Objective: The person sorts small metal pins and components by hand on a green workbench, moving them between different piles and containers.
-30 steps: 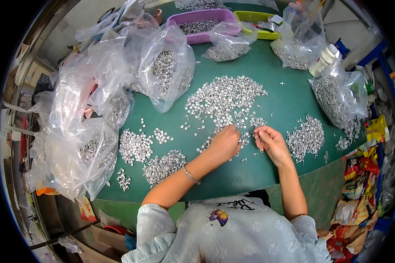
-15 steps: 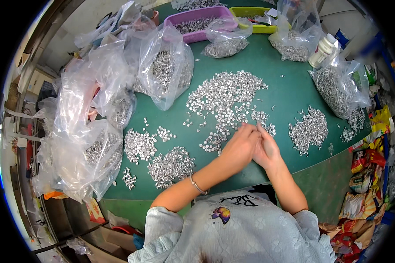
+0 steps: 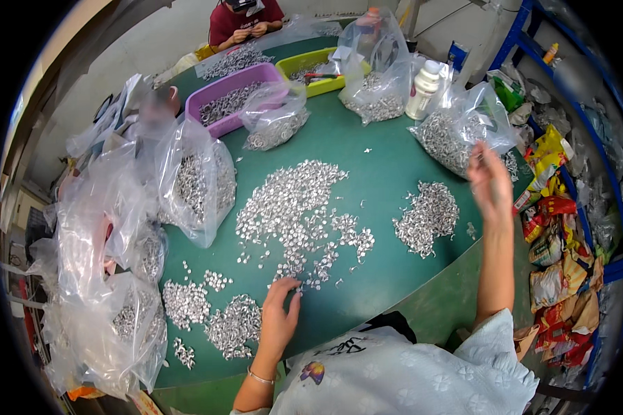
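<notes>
While the left hand (image 3: 278, 319) lies flat on the green table (image 3: 381, 173), its fingers (image 3: 289, 287) are spread loosely and open, the tips touching the near edge of the big heap of small silver metal pieces (image 3: 294, 207). Nothing is pinched between them that can be made out; a few loose pieces lie just under and beside the fingertips. The right hand (image 3: 490, 181) is lifted off the table and blurred. Its fingers seem partly curled, but whether they hold any pieces cannot be told. It hangs above the table's right edge, near a clear bag of the same pieces (image 3: 457, 135) and past the smaller pile (image 3: 428, 218), which lies between it and the big heap.

Judging by this, the step in hand looks like sorting or counting pieces out of the main heap, with the left hand at the heap and the right one away from it. The next move would call for a light, careful drag or pinch with the left fingertips, since the pieces are tiny and scatter easily.

Further out, several sorted clumps (image 3: 211, 315) lie to the left of the left wrist, well apart from the big heap. Clear bags (image 3: 194, 180) crowd the table's left side. A purple tray (image 3: 232, 97) and a yellow-green tray (image 3: 311, 63) stand at the far side, with a white bottle (image 3: 423, 90) near them, and another person (image 3: 246, 21) works there.
</notes>
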Available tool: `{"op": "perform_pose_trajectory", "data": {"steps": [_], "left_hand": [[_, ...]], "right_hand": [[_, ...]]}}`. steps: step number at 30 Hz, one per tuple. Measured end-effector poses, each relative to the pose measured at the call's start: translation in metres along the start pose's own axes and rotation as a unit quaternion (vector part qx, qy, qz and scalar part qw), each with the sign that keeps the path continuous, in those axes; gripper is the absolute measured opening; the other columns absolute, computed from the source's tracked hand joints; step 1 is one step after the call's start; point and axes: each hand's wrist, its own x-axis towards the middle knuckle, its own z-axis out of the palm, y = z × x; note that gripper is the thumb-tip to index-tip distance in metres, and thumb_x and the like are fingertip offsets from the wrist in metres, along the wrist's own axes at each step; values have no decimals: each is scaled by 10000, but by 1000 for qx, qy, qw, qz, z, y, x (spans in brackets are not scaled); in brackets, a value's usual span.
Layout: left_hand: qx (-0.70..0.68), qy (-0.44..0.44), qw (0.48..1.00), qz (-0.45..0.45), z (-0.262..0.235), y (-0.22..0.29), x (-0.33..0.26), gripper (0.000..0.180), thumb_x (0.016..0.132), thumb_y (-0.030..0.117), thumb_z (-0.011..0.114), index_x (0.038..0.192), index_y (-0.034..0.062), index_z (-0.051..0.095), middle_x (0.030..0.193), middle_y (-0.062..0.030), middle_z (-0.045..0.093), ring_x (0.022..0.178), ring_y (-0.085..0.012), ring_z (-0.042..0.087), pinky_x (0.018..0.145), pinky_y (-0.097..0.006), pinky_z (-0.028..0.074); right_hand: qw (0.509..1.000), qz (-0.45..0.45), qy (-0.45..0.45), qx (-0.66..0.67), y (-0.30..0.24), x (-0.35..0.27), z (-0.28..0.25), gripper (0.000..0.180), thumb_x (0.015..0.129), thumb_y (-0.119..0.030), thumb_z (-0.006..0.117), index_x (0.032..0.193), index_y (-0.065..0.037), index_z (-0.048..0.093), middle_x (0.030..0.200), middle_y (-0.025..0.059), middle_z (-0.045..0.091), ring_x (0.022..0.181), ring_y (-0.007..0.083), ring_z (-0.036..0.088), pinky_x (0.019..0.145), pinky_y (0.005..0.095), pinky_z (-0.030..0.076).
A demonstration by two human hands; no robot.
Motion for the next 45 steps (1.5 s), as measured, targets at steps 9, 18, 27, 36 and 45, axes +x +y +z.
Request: {"op": "perform_pose_trajectory", "data": {"steps": [9,18,27,36,45], "left_hand": [[41,56,997,-18,17,-12,-7,322,840,-30,615,1159,-18,578,1285,-222,512,1200,-411,498,1025,-435,399],[195,18,980,-45,52,-28,-14,601,852,21,623,1396,-33,372,1490,-300,244,1386,-501,236,1125,-582,234],[136,6,990,45,70,-33,34,611,769,-147,496,1365,-48,403,1453,-308,275,1390,-498,235,1133,-541,257],[-85,4,996,36,53,-29,63,351,880,-44,560,1227,15,560,1396,-222,444,1348,-428,372,1120,-441,319],[114,-14,992,44,40,-27,17,483,878,-52,534,1353,12,469,1483,-201,359,1396,-436,289,1126,-557,256]], "right_hand": [[541,-132,15,-831,-56,175,-110,435,997,-399,452,1153,-32,625,1179,191,642,1051,408,603,850,461,455],[591,-123,-338,-722,103,-118,65,847,786,-366,759,1460,-71,339,1521,241,250,1412,488,193,1102,623,204],[645,-181,-382,-637,195,-149,74,732,824,-334,723,1370,41,412,1485,226,323,1404,451,239,1122,576,237],[793,-128,-396,-445,205,-85,82,187,820,-57,689,996,-12,649,1126,127,629,1066,325,559,916,430,462],[727,-160,-470,-474,165,-142,53,239,810,-69,700,1047,-42,676,1160,107,643,1206,295,542,1013,439,402]]}}
